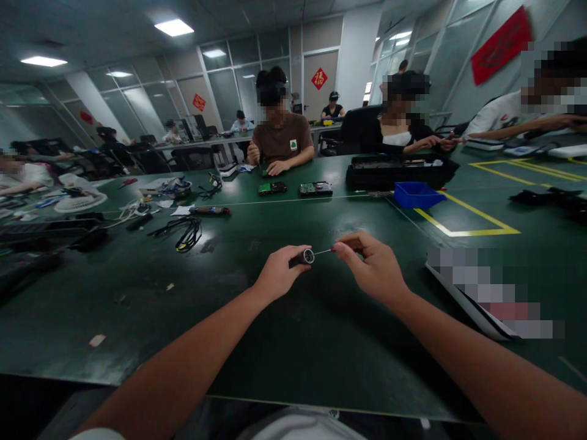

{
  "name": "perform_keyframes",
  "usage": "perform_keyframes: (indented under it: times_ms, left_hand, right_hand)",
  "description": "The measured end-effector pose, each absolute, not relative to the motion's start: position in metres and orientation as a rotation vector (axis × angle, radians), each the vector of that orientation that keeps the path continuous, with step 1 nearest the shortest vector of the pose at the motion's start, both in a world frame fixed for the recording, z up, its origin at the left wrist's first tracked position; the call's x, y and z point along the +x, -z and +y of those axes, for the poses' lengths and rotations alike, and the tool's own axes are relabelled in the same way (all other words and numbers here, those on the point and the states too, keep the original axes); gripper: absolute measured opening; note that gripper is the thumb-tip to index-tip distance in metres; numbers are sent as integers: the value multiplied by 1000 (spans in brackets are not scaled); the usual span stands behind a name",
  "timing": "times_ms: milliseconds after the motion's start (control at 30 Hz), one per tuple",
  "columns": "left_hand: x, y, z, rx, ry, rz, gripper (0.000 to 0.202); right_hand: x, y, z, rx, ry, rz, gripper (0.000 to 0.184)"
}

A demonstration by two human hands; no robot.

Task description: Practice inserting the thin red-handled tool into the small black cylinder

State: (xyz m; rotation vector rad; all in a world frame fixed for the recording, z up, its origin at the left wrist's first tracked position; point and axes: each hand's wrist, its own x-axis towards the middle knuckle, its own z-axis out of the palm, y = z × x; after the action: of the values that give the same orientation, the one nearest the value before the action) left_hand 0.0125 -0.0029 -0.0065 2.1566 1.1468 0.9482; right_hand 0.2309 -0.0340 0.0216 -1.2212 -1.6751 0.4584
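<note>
My left hand (279,272) is closed around a short dark cylinder with a silver end, a screwdriver handle (302,257), held above the green table (293,342). My right hand (372,264) pinches a thin metal bit (323,251) whose tip points into the silver end of the handle. Both hands hover over the middle of the table, close together.
A blue tray (416,194) and a long black case (398,171) lie beyond, next to yellow floor-style markings (477,231). Circuit boards (315,189), a second screwdriver (210,210) and black cables (186,232) lie further back. A flat white-edged device (472,305) lies right. Several people sit around the table.
</note>
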Motion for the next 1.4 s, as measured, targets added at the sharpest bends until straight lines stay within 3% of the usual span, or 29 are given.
perform_keyframes:
  times_ms: [233,433,700,867,967,1100,1400]
  left_hand:
    - [11,6,-2,2137,-961,1151,43]
    - [12,6,-3,2150,-952,1148,42]
    - [10,7,-1,2176,-964,1198,42]
    - [11,8,-1,2183,-978,1174,42]
    - [11,6,-2,2206,-966,1177,41]
    - [11,4,-2,2241,-964,1218,41]
    - [9,-2,-2,2363,-970,1253,41]
  right_hand:
    - [230,-22,-36,-1112,-552,-1783,12]
    - [228,-20,-36,-1184,-527,-1744,38]
    - [232,-17,-36,-1103,-629,-1766,24]
    - [229,-18,-37,-1153,-629,-1761,33]
    - [227,-15,-35,-1167,-650,-1614,22]
    - [224,-11,-31,-1076,-811,-1400,15]
    - [227,-8,-11,-970,-1444,-679,24]
